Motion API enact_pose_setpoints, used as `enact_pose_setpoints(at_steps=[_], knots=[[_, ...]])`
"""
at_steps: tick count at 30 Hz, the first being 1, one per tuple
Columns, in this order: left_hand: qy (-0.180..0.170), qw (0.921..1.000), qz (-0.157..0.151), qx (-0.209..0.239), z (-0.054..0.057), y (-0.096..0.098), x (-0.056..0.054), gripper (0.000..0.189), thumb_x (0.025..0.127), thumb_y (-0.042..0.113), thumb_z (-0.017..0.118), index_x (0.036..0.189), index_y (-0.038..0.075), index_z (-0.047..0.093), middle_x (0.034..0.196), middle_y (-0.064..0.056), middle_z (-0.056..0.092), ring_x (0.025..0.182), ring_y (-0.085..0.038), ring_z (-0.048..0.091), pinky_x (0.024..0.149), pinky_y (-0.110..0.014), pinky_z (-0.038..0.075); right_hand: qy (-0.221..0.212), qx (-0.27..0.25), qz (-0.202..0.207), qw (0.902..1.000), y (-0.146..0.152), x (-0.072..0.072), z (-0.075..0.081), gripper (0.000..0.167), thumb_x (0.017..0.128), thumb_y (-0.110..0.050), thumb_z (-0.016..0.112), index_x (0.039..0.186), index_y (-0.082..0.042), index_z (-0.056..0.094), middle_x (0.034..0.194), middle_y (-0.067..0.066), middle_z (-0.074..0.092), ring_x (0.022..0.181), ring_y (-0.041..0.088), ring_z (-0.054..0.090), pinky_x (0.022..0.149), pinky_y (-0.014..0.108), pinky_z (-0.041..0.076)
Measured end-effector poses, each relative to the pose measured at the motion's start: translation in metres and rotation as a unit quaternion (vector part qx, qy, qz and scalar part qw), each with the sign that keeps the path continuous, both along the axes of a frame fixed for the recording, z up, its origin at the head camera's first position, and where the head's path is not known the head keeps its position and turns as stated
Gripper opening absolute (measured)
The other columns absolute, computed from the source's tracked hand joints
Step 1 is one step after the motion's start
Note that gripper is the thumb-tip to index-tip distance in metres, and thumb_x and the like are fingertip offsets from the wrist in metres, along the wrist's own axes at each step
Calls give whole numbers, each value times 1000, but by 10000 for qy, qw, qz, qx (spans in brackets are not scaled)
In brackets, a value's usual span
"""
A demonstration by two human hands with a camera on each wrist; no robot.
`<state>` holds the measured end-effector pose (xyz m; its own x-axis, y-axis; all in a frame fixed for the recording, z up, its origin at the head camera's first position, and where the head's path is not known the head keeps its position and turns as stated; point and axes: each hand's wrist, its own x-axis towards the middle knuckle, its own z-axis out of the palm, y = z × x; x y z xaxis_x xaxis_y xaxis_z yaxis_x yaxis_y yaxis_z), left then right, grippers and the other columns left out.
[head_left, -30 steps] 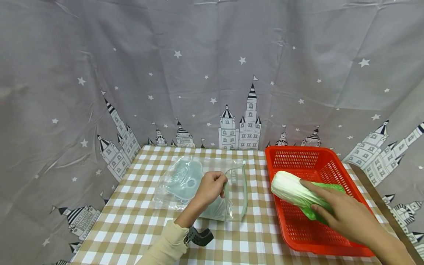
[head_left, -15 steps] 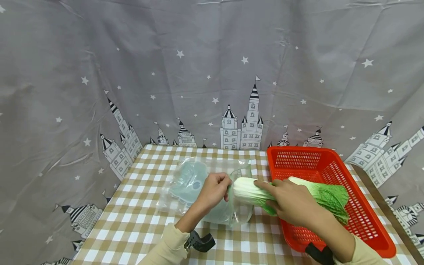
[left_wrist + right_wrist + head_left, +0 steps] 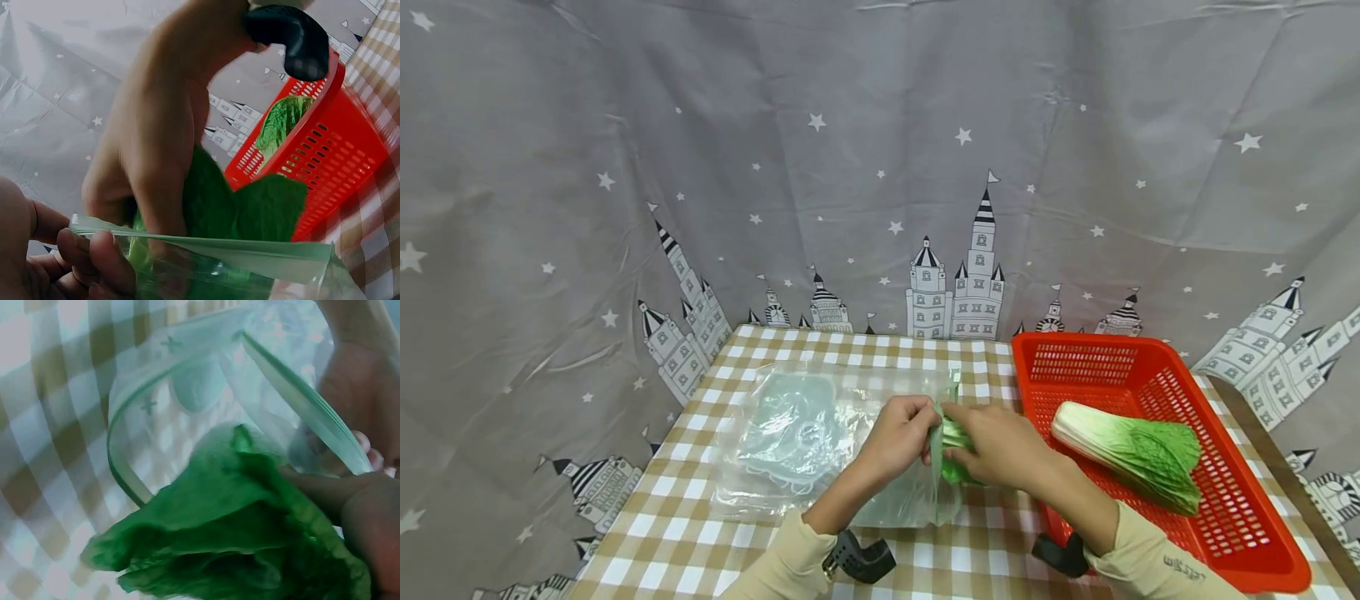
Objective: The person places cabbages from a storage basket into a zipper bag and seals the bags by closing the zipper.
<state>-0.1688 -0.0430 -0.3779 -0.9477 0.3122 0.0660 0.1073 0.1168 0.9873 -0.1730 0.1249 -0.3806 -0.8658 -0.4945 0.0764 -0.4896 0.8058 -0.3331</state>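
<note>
My right hand (image 3: 996, 446) grips the cabbage (image 3: 953, 454), now pushed leaf-end deep into the bag mouth; a second ago it lay in the basket. My left hand (image 3: 898, 433) pinches the zip bag (image 3: 820, 442) rim open. A second cabbage (image 3: 1131, 450) lies in the red basket (image 3: 1240, 500) beyond on the surface (image 3: 685, 517).
</note>
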Motion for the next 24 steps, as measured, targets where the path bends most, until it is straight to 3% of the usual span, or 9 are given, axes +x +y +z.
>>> enact_pose_setpoints(at_steps=[4,7,10,14,15,17,19,21,24], knots=[[-158,9998,-132,81,-10,1,-4,26,87,-2,46,61,2,45,46,0,40,39,-14,47,43,-23,39,-416,-743,-186,9962,-8,-6,-12,15,80,-16,75,88,-13,62,64,-5,50,58,13,48,51,30,41],[-185,9995,-200,130,-19,2,-9,26,88,1,46,61,4,46,45,-1,40,38,-15,47,42,-23,37,-805,-1338,-360,9871,-9,-9,-19,13,75,-8,72,86,-10,65,62,-4,52,55,12,49,49,28,42],[-142,9993,-299,197,-21,2,-9,26,87,1,46,61,4,45,45,-2,40,38,-15,46,42,-24,38,-1500,-2010,-653,9658,-9,-11,-26,9,75,-4,68,84,-5,67,62,-3,54,54,11,50,47,26,42],[-111,9989,-398,206,-21,2,-9,27,87,0,46,61,5,44,47,-1,39,39,-15,45,43,-24,40,-2411,-2764,-1278,9215,-10,-11,-34,8,80,-8,64,74,-4,67,61,-2,54,54,10,49,48,24,41],[-118,9990,-393,178,-20,2,-8,28,87,0,46,60,5,44,47,0,39,39,-15,45,43,-24,40,-2401,-2821,-1339,9192,-11,-11,-37,9,81,-9,65,73,-5,67,61,-2,53,54,10,48,48,24,40],[-115,9991,-371,147,-20,1,-8,28,87,0,46,59,6,42,46,0,38,40,-14,44,43,-23,39,-1994,-2758,-1270,9317,-11,-8,-42,5,81,-12,70,78,-9,68,64,-4,55,58,9,49,51,24,41],[-153,9991,-364,173,-20,0,-9,29,87,0,45,59,6,42,45,1,37,39,-15,44,43,-24,38,-1177,-2526,-997,9552,-12,-5,-48,10,78,-13,77,84,-12,70,68,-6,57,60,8,50,53,25,42],[-196,9988,-380,246,-21,0,-9,31,88,0,44,59,6,41,44,0,37,39,-15,43,42,-24,37,-247,-2355,-613,9696,-13,-2,-54,20,73,-13,84,87,-15,70,70,-8,59,60,7,50,53,24,43],[-318,9976,-470,387,-23,-1,-10,31,89,-1,42,59,6,41,44,0,36,38,-13,43,42,-25,37,843,-2265,-49,9703,-14,1,-64,24,70,-15,89,82,-16,68,70,-10,60,62,7,51,53,24,44]])
